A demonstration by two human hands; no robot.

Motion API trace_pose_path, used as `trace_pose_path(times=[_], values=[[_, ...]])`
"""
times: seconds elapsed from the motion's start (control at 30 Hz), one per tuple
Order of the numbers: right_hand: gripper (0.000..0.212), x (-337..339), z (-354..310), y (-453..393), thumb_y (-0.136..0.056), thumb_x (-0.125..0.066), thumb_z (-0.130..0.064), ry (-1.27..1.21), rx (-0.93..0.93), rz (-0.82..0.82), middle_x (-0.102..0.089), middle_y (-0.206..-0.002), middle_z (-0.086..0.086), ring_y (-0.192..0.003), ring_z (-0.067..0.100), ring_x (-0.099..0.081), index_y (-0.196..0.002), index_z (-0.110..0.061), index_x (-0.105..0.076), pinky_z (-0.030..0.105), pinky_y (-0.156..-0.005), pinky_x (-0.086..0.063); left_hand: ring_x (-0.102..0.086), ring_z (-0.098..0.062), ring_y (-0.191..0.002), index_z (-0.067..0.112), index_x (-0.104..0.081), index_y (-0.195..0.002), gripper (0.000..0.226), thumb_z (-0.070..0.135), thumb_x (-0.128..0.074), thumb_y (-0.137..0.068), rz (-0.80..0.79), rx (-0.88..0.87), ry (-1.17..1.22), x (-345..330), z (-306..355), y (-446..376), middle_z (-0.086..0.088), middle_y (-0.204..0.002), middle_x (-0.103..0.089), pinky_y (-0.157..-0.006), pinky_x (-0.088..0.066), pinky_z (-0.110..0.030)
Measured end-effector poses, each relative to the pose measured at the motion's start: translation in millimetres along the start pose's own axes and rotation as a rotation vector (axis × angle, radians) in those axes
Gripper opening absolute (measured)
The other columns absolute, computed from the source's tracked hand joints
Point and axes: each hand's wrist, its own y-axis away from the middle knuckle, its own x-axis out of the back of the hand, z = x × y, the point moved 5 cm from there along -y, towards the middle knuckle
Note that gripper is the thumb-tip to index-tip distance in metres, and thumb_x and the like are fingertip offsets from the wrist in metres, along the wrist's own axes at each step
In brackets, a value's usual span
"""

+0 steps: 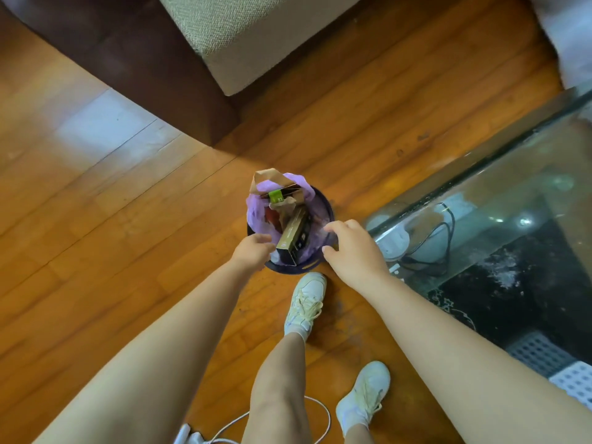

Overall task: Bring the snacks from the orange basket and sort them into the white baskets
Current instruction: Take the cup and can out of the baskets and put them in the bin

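Wood floor (128, 219); both hands reach a lined bin (315, 267) beside a glass table (512, 174): left hand (251, 251) curled at its rim, grip unclear; right hand (350, 248) loosely spread.

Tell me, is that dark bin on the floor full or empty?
Full: the bin, lined with a purple bag, holds a dark box and brown paper rising past its rim.

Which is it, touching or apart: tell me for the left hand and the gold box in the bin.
Cannot tell. In the head view the left hand sits right beside the gold box, its fingertips hidden at the bin edge, so no contact or gap shows plainly.
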Motion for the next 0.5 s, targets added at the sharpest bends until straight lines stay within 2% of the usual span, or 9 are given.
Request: trace_pose_path(times=[0.17, 0.3, 0.37, 0.43, 0.5], values=[[0.033, 8, 23, 53, -0.089, -0.054, -0.019, -0.349, -0.081, -0.028, -0.059, -0.11, 0.0, -0.095, 0.014, -0.057, -0.122, -0.022, -0.054, 0.026, -0.081, -0.045, -0.055, -0.012, -0.069, 0.013, -0.053, -0.118, 0.026, 0.011, -0.045, -0.094, -0.089, -0.082, 0.01, -12, 7, 64, -0.002, -0.09, -0.061, -0.06, -0.041, -0.023], [0.029, 13, 56, 113, -0.088, -0.052, -0.017, -0.534, -0.162, 0.017, -0.061, -0.093, -0.008, -0.085, 0.005, -0.055, -0.115, -0.025, -0.057, 0.011, -0.065, -0.039, -0.053, -0.012, -0.061, 0.015, -0.055, -0.112, 0.022, 0.009, -0.043, -0.094, -0.137, -0.172, -0.112, -37, 10, 117, 0.001, -0.082, -0.062, -0.056, -0.039, -0.021], [0.029, 15, 77, 143, -0.087, -0.052, -0.016, -0.605, -0.199, 0.054, -0.061, -0.089, -0.011, -0.085, 0.005, -0.056, -0.115, -0.025, -0.058, 0.015, -0.07, -0.043, -0.052, -0.012, -0.062, 0.015, -0.056, -0.111, 0.023, 0.007, -0.044, -0.093, -0.16, -0.205, -0.184, -56, 11, 141, 0.001, -0.08, -0.062, -0.055, -0.039, -0.021], [0.028, 16, 101, 175, -0.088, -0.051, -0.017, -0.668, -0.239, 0.091, -0.063, -0.093, -0.009, -0.091, 0.01, -0.059, -0.114, -0.026, -0.057, 0.026, -0.081, -0.048, -0.052, -0.012, -0.062, 0.014, -0.058, -0.11, 0.024, 0.006, -0.045, -0.092, -0.18, -0.249, -0.271, -79, 13, 164, 0.0, -0.08, -0.062, -0.053, -0.039, -0.018], [0.025, 14, 129, 206, -0.089, -0.052, -0.019, -0.748, -0.275, 0.137, -0.063, -0.096, -0.008, -0.092, 0.011, -0.06, -0.111, -0.029, -0.057, 0.026, -0.079, -0.049, -0.053, -0.01, -0.063, 0.014, -0.059, -0.11, 0.025, 0.005, -0.048, -0.09, -0.191, -0.302, -0.365, -106, 17, 185, -0.003, -0.086, -0.063, -0.049, -0.04, -0.01]])
